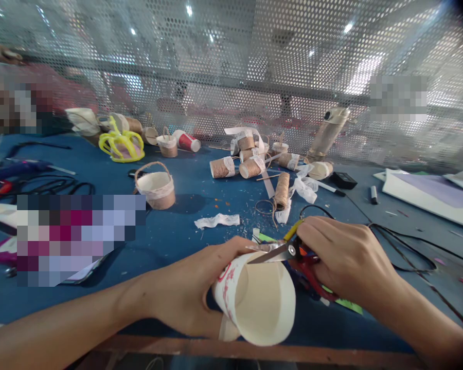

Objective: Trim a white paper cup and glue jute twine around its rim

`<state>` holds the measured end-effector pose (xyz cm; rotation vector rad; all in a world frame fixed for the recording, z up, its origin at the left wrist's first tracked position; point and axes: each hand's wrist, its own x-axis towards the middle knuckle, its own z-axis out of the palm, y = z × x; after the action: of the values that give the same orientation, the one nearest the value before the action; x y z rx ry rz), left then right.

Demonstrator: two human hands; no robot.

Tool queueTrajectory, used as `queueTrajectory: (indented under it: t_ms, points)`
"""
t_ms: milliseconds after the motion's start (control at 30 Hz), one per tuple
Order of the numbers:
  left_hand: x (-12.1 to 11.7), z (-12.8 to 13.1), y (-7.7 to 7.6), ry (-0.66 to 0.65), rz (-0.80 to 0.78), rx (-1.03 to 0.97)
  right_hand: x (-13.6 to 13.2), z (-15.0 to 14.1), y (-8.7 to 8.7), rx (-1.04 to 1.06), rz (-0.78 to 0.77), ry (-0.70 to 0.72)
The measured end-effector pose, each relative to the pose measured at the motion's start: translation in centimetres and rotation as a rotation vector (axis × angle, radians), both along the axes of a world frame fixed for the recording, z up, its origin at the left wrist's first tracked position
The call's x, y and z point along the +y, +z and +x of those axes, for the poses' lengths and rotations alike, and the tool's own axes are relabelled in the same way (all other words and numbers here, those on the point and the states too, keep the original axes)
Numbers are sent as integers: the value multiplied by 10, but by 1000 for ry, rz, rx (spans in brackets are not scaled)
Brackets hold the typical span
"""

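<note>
My left hand (pixel 193 288) is wrapped round a white paper cup (pixel 226 293) with red print, tilted so its mouth faces me. Part of the cup's wall is hidden behind my fingers. In my right hand (pixel 343 257) is a pair of scissors (pixel 280 252) with red and yellow handles. One blade reaches over the cup's rim into the mouth, and the other lies outside. Beyond the cup lie a strip of white lace (pixel 218 221) and a spool of twine (pixel 281 191). A small twine-wrapped basket (pixel 156 190) with a loop handle stands farther left.
Several twine-wrapped cups (pixel 250 167) lie at the back, near a metal flask (pixel 327 133) by the perforated screen. A glue gun (pixel 19 168) and cables are at the left. Black cable (pixel 405 246) loops at the right, near white and purple sheets (pixel 432 192).
</note>
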<state>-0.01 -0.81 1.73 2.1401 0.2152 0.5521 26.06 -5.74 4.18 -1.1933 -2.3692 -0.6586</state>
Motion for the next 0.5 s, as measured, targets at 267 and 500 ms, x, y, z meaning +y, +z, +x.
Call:
queueTrajectory:
  t_ms: [267, 500]
  points:
    - [5, -2, -4, -62, -60, 25, -1, -1, 1, -6, 8, 20]
    - [11, 0, -8, -116, -115, 39, 0, -3, 1, -8, 8, 52]
